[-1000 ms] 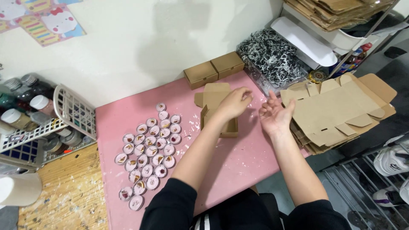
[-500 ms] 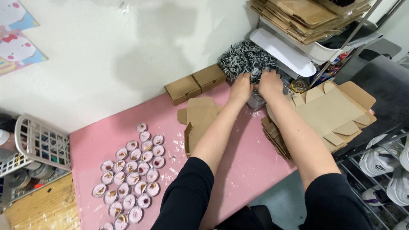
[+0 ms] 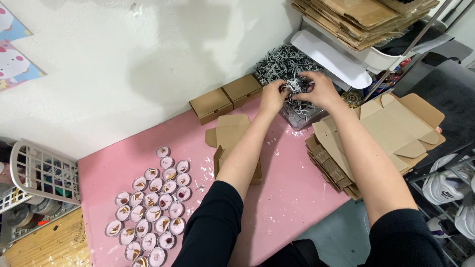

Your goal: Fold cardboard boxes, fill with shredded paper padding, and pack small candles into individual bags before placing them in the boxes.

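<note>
Hands are working together at the far right corner of the pink table (image 3: pixel 297 198); the left hand (image 3: pixel 273 96) and the right hand (image 3: pixel 320 90) are meeting over a heap of black-and-white shredded paper filler (image 3: pixel 284 64), and their fingers are closing around a tuft of it (image 3: pixel 295 87), pinching it from both sides, so neither hand is empty; the filler itself is sitting in what appears to be a clear container (image 3: pixel 302 116) against the wall, just beyond the table's edge. By my judgement the step in hand is the gathering of a clump of filler out of the heap; the next move is calling for a clean lift that is separating the tuft from the tangled mass without dragging loose strands along, and then for somewhere open to set it. Nearest for that is the half-folded brown box (image 3: pixel 232 141), lying open under the left forearm; two closed small brown boxes (image 3: pixel 225 101) are standing side by side against the wall just left of the hands. A stack of flat cardboard blanks (image 3: pixel 386 133) is lying to the right of the forearms, touching the container's side; it is crowding the path back. Rows of small round pale tins (image 3: pixel 151 207) are covering the near left part of the table, well apart from the hands; a white wire basket (image 3: pixel 44 173) is sitting beside the table's left edge.
</note>
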